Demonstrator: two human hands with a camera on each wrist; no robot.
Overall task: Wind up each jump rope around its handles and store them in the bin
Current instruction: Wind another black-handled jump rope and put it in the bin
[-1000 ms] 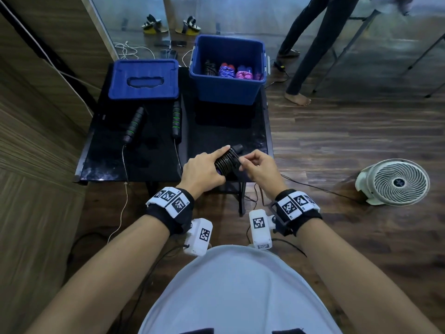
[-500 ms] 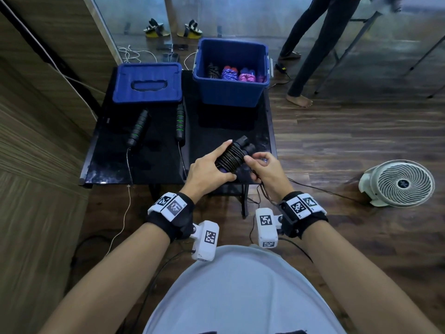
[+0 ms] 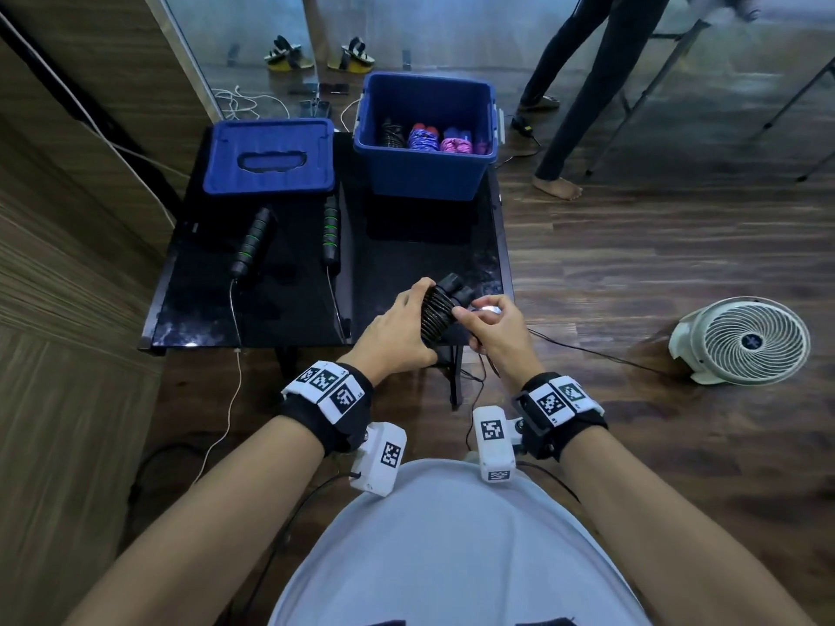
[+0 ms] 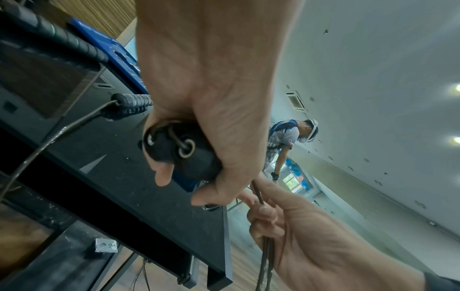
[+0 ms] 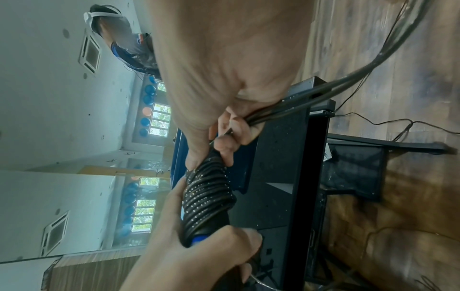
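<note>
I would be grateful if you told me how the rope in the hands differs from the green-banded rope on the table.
The held rope is coiled round its paired handles; the green-banded rope is unwound, handles apart. The held one is off the table, the other on it, cord over the edge. Both have dark handles.

Head camera looks steeply down over the person's chest at both hands above the black table's point(image 3: 253, 305) near edge; each wrist camera sits close under its own palm, tilted upward past table edge to ceiling, and all three share the wound rope bundle point(image 3: 436, 311) point(image 4: 174, 147) point(image 5: 208, 198)
</note>
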